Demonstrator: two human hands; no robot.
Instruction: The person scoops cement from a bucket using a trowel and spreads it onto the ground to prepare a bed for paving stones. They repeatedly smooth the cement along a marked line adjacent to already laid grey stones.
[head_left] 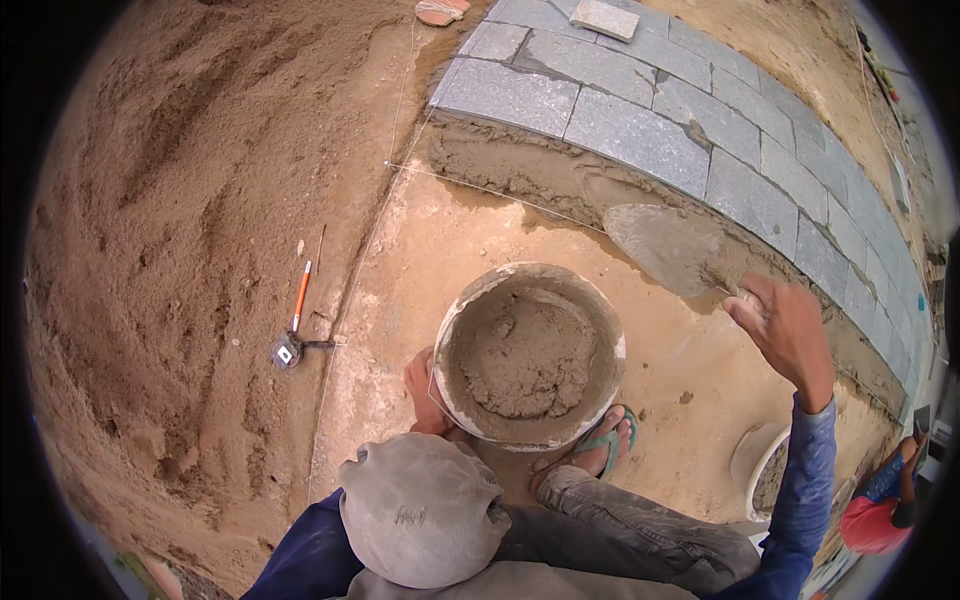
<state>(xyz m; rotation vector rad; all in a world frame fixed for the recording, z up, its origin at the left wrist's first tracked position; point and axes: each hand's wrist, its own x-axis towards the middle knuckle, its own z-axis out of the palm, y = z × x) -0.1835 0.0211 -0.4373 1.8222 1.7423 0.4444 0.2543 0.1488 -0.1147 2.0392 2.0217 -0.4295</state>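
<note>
My right hand (785, 325) is closed around the handle of a trowel (668, 245). The trowel's wide, mortar-coated blade points left, over the inner edge of a band of wet mortar (520, 170) beside the laid stone slabs (640, 130). Low on the left side of a round bucket (615, 345), my left hand (428, 392) grips the wall near the wire handle; its fingers are partly hidden. Grey-brown mortar (525, 355) fills part of the bucket. A rounded grey cloth shape (425, 510) covers part of my left arm.
Left lies a broad heap of sand (180, 250). An orange pencil (302, 295) and a tape measure (287, 349) rest at its edge. White string (500, 193) runs along the mortar. A second bucket (762, 470) stands right; beyond it is another person (880, 515). A loose slab (604, 18) tops the paving.
</note>
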